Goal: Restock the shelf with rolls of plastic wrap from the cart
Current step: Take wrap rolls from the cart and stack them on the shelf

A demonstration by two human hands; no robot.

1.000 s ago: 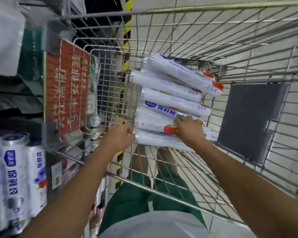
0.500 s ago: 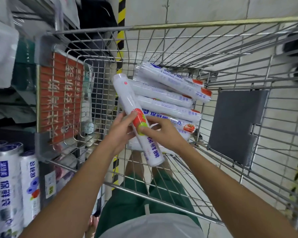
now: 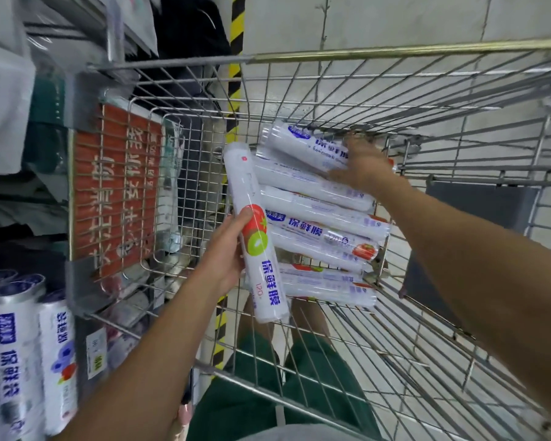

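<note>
My left hand (image 3: 225,254) grips one white roll of plastic wrap (image 3: 254,230) with a tomato and kiwi picture, held nearly upright over the wire cart (image 3: 331,54). Several more white rolls (image 3: 315,205) lie stacked across the cart's raised seat section. My right hand (image 3: 365,168) reaches over the top roll of the stack (image 3: 303,141), fingers spread and touching it; a closed grip does not show. The shelf (image 3: 23,160) is on the left, with upright rolls (image 3: 29,354) standing at the lower left.
A red sign with white characters (image 3: 115,186) hangs behind the cart's left wire wall. A dark grey flap (image 3: 477,240) sits on the cart's right side. A yellow-black striped post (image 3: 236,43) and tiled wall stand beyond. My green trousers show through the cart's floor.
My right hand let go of the lifted roll and moved up and right onto the top of the stack. My left hand now holds that roll alone, more upright.
</note>
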